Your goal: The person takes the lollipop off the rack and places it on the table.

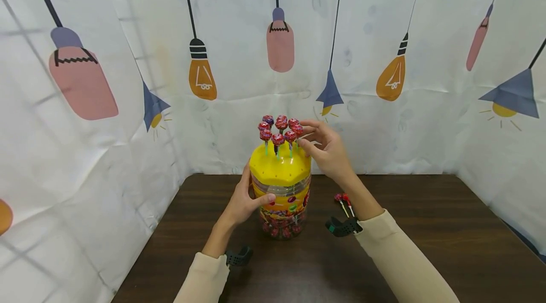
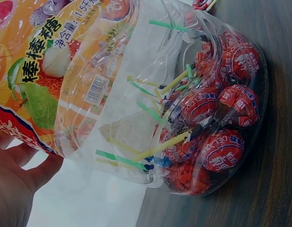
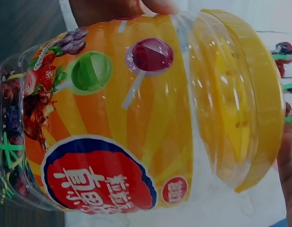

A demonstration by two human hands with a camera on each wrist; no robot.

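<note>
A clear plastic jar (image 1: 286,204) with an orange fruit-printed label stands upright on the table, its yellow lid (image 1: 279,170) on top. Several red-wrapped lollipops (image 1: 277,140) stick up in a ring from the lid, sticks down. My left hand (image 1: 245,204) grips the jar's left side, thumb across the front of the label. At the lid's right edge, my right hand (image 1: 327,151) pinches a lollipop (image 1: 297,130) between thumb and fingers. Loose wrapped lollipops (image 2: 224,150) fill the jar's bottom, as the left wrist view shows. Small holes dot the lid.
Two more lollipops (image 1: 343,197) lie on the dark wooden table (image 1: 426,236) beside my right forearm, partly hidden by the wrist strap (image 1: 342,227). A white curtain (image 1: 239,142) printed with hanging lamps closes off the back and both sides.
</note>
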